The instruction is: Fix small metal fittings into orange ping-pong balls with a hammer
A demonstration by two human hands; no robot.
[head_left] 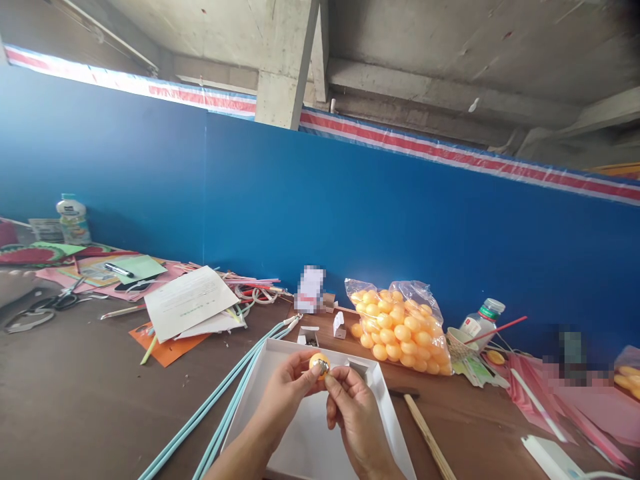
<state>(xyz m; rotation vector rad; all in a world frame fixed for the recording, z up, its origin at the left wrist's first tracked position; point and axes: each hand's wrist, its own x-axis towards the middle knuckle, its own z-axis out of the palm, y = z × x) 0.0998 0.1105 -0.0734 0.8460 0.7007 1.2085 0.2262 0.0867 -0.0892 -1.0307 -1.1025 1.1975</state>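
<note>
My left hand [284, 393] pinches a small orange ball [315, 359] between thumb and fingers. On the side of the ball facing my right hand sits a shiny silver metal piece [323, 368]. My right hand [357, 408] is closed, thumb against forefinger, with its fingertips at that metal piece; whatever they pinch is too small to make out. Both hands are above a shallow white box [393, 420] on the brown table [480, 427]. Behind it stands a small open carton [308, 335] with dark bits inside.
A clear bag of orange balls [400, 330] stands behind the box. Long light-blue rods [225, 407] lie left, a wooden handle [427, 437] right. Papers [193, 303], scissors [55, 301], a bottle [487, 320] and a white device [550, 457] surround them. A blue partition [280, 200] closes the back.
</note>
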